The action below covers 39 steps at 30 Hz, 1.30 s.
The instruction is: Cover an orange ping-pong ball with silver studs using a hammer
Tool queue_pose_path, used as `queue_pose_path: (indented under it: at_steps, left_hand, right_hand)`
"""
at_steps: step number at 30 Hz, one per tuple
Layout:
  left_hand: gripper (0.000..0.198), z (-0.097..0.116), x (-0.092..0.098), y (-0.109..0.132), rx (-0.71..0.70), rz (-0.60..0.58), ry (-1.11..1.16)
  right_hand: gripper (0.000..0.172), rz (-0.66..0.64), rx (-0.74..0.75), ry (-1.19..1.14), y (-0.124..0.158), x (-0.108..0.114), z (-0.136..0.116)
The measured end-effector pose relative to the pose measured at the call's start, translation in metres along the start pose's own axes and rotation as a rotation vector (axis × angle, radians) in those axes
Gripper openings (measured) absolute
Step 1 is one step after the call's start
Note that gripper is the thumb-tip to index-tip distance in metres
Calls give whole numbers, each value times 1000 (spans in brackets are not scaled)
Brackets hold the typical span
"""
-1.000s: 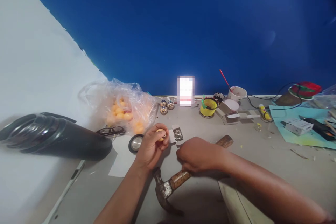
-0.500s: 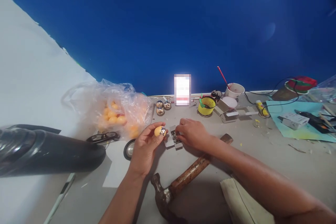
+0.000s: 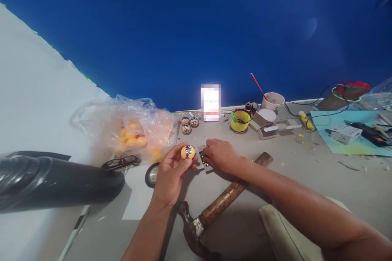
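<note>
Between the thumb and fingers of my left hand [image 3: 170,173] is an orange ball [image 3: 185,153], partly covered with shiny silver studs. My right hand [image 3: 221,154] reaches into a small open box [image 3: 209,168] of silver studs, its fingers drawn together. Whatever sits between those fingertips is hidden. Beyond the hands lie several balls [image 3: 186,129] fully covered in silver. A claw hammer [image 3: 226,200] rests below my right forearm.
At left are a clear plastic bag [image 3: 150,108] of orange balls, eyeglasses [image 3: 121,162] and a dark wrapped roll [image 3: 61,181]. A glowing phone-like screen [image 3: 211,104] stands at the wall, with a yellow cup [image 3: 240,122] and a white cup [image 3: 274,101] to its right.
The ball has turned in my left hand, so its studs face more toward me. My right hand has shifted slightly left over the box. The whole view has moved a little.
</note>
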State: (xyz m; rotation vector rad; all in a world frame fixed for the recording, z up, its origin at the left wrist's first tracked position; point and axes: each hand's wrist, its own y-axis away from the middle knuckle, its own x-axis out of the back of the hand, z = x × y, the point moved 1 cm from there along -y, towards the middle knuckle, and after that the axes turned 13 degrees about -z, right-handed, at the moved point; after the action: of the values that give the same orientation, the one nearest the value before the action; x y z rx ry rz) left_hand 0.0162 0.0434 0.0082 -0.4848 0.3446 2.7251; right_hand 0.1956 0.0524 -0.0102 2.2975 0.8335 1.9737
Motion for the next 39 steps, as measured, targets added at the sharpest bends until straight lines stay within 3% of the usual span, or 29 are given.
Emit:
queue_pose_path:
  at_steps: [6,10,12,17,25,33,39]
  left_hand:
    - [49,-1,2,-1,15,35,16]
    - [49,-1,2,-1,24,45,6]
    - [50,-1,2,-1,31,49,0]
    - [53,-1,2,-1,29,52,-4]
    - [47,-5,-2,2,36,9,-9]
    - [46,-6,-3,3,21,-7,-33]
    - [50,-8,-2,3,-3,27,-137]
  right_hand:
    - [23,73,59,17,5,-1,4]
    - [18,170,68,-142,10,7,6]
    - [12,204,107,-377,11,10,6]
    - [12,184,188,-1217,6,8,12]
    - [42,142,247,-1760,-1,1,13]
    - [40,-72,307,-1933,4,2,10]
    - [32,-87,384,-1859,6,-1,9]
